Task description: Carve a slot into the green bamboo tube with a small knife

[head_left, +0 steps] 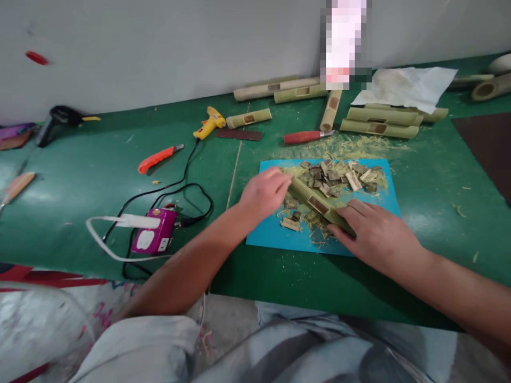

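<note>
A green bamboo tube (307,194) with a rectangular slot cut in its side lies slantwise between my hands. My left hand (266,190) has its fingers closed at the tube's far left end. Around the near right end, the thumb and fingers of my right hand (373,232) are wrapped. Under the tube is a blue sheet (263,234), strewn with bamboo chips (329,175) and fine shavings. Just beyond the sheet a red-handled knife (305,137) rests on the green table (191,159).
Several slotted bamboo tubes (381,115) lie along the back, some beneath white paper (403,85). To the left are a yellow glue gun (208,123), an orange cutter (159,158), a purple power strip (155,231) with cords, and a black tool (58,122).
</note>
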{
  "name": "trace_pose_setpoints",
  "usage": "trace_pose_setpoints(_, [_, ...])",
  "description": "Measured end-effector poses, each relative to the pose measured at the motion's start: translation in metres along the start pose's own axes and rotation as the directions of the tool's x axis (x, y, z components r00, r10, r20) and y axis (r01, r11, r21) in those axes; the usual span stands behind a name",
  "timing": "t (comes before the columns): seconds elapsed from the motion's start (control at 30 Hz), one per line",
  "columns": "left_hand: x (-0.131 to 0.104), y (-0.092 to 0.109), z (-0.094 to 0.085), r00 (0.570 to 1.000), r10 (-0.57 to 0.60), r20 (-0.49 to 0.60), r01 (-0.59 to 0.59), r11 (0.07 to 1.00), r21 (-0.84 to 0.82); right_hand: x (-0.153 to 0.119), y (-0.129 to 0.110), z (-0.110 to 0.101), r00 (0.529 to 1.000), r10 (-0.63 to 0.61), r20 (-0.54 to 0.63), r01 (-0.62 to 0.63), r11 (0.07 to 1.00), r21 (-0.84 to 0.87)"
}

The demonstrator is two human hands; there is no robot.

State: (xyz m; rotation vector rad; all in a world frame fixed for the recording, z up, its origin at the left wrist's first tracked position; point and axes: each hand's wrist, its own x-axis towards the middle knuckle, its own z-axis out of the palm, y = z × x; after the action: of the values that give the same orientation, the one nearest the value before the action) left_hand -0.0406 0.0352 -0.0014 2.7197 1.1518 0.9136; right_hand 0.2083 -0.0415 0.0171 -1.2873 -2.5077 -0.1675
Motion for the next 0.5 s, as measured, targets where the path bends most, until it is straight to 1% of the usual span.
trace_pose_setpoints(0.07, [-0.0003, 0.0007, -0.0007, 1.0, -0.006, 0.008, 0.006, 1.0, 0.014, 0.0003, -0.0002, -0.0005, 1.0, -0.016, -0.01, 0.015, 1.0, -0.004])
trace_pose_setpoints(0.13, [-0.0008, 0.0011, -0.0007, 0.999, 0.015, 0.034, -0.015, 1.0, 0.015, 0.0002, -0.0004, -0.0008, 1.0, -0.025, -0.016, 0.025, 1.0, -0.005])
trace_pose_setpoints(0.23, [-0.0017, 0.0009, -0.0002, 1.0, 0.0, 0.009, 0.0, 1.0, 0.023, -0.0004, -0.0003, -0.0006, 1.0, -0.008, -0.02, 0.007, 1.0, -0.011])
trace_pose_setpoints(0.37, [-0.0015, 0.0012, 0.0002, 0.999, 0.02, 0.037, -0.019, 0.999, -0.034, 0.0, -0.0007, -0.0012, 1.0, -0.022, -0.001, 0.022, 1.0, 0.002])
trace_pose_setpoints(0.5, [-0.0001, 0.0018, -0.0007, 1.0, -0.004, -0.005, 0.003, 1.0, -0.02, 0.0004, -0.0018, -0.0023, 1.0, -0.012, 0.001, 0.012, 1.0, -0.015])
